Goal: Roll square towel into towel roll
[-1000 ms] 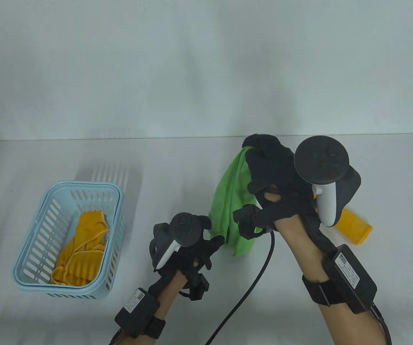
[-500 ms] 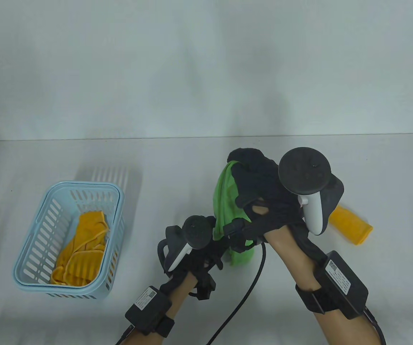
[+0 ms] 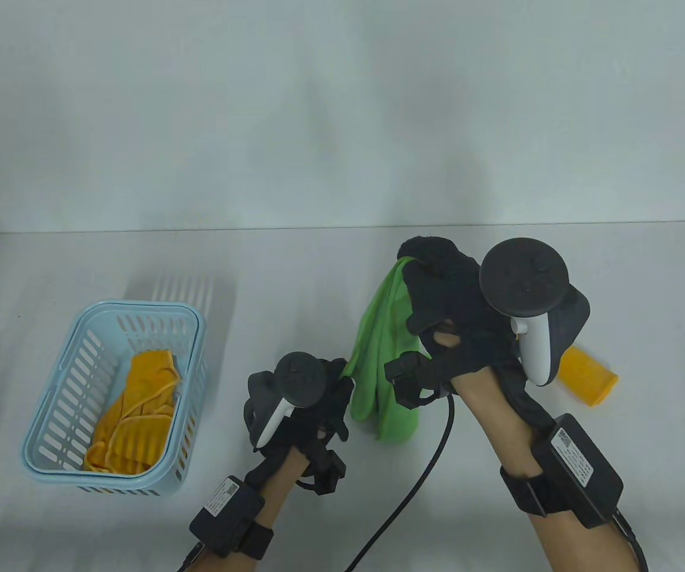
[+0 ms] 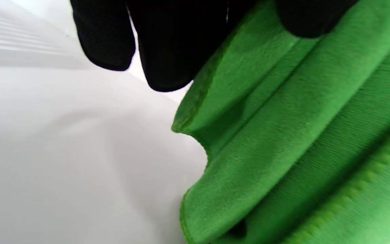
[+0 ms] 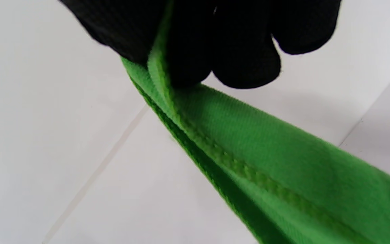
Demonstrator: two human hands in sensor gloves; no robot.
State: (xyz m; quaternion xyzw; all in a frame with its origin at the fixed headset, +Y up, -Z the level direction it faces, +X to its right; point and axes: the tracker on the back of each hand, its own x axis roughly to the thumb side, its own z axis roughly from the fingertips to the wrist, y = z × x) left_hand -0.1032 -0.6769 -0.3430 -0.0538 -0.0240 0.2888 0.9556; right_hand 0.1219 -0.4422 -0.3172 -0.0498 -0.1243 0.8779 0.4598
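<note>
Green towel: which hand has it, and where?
Both. Right hand pinches the towel's top edge; left hand holds its lower side edge.

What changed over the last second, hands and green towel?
The right hand, gripping the green towel's top corner, swung toward the person's left and came back. The left hand slid right under the towel, then returned and now holds its lower edge. The blue basket with its yellow cloth and the yellow roll stayed put.

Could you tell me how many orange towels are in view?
2: one crumpled in the basket at left, one rolled on the table behind the right hand. More may be hidden.
</note>
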